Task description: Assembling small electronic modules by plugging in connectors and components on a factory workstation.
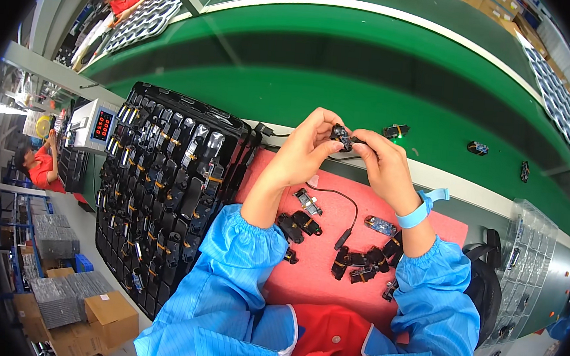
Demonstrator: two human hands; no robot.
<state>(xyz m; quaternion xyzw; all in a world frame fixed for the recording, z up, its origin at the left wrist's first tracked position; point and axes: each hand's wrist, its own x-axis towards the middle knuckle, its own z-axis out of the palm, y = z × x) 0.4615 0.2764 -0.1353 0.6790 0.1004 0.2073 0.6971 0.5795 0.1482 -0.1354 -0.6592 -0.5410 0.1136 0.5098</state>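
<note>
While both forearms rest over the coral-pink mat (pixel 320 238), the small black module (pixel 340 138) is up between my fingertips, just above the mat's far edge and near the green belt (pixel 374 71). Left hand (pixel 306 151): fingers curled, thumb and fingertips drawn together in a pinch on the module. Right hand (pixel 387 169): thumb and forefinger nearly meeting on a small dark piece (pixel 356 141) at the module's right side; cannot tell whether it is a plug or part of the module. Two-handed grip presumably chosen so one side is steadied while the other is worked; a fingertip hold suits so small a body.

Mat looks like soft, matt foam, probably laid to cushion the loose units. On it, a thin black lead (pixel 355 210) curves to a slim, stiff end, and a blue circuit board (pixel 380 224) lies flat near a heap of angular black modules (pixel 362 263). To my left, the black tray stack (pixel 226 115) is glossy moulded plastic with pockets, likely tilted toward me for reach. To my right, a clear compartment tray (pixel 521 211). Blue wrist strap (pixel 414 217) snug; sleeves (pixel 242 258) gathered, finely striped.
</note>
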